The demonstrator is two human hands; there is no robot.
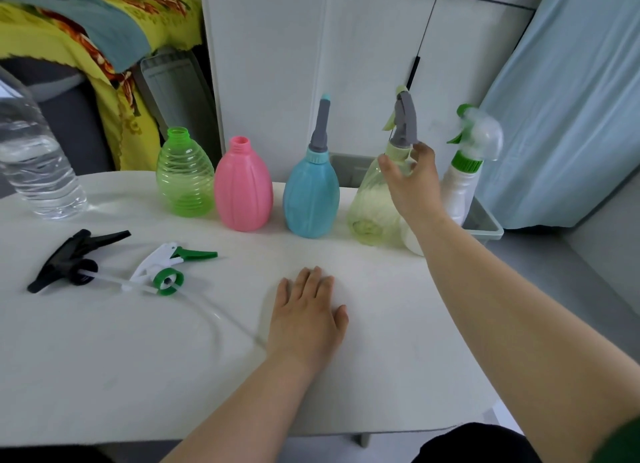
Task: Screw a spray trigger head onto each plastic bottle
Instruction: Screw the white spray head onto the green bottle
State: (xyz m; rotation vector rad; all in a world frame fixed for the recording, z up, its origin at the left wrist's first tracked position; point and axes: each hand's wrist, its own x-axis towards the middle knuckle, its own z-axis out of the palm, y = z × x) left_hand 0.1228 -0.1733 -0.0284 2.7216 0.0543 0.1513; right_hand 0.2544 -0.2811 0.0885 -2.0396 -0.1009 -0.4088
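Five plastic bottles stand in a row at the back of the white table. The clear green bottle and the pink bottle have bare necks. The blue bottle carries a grey trigger head, as does the pale yellow-green bottle. The white bottle has a white and green head. My right hand is at the yellow-green bottle's neck, fingers loosely spread beside its collar. My left hand lies flat on the table. A black trigger head and a white-green trigger head lie loose at the left.
A large clear water bottle stands at the table's far left. A grey bin sits behind the right end of the row, against white cabinet doors. The table's curved edge runs down the right side.
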